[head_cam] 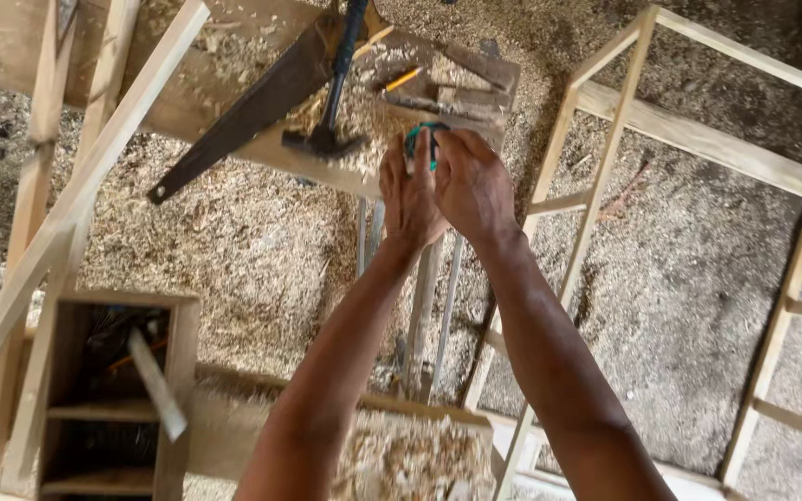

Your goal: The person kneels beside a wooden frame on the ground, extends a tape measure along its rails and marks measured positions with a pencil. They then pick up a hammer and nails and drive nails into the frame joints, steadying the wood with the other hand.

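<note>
My left hand [407, 193] and my right hand [473, 184] are held close together over the edge of a wooden bench [234, 111]. Between their fingertips is a small teal and white object [421, 144], mostly hidden by the fingers; what it is cannot be told. Both hands grip it. Just left of the hands a hammer [331, 93] with a dark handle stands head-down on the bench. A handsaw [252, 107] with a dark blade lies diagonally beside it. An orange pencil [403, 79] lies further back among the shavings.
Pale wooden frames [624, 111] stand to the right. Long battens [76, 195] lean across the left. A small open wooden box [113, 390] sits at lower left. Sawdust and shavings [252, 269] cover the floor and bench.
</note>
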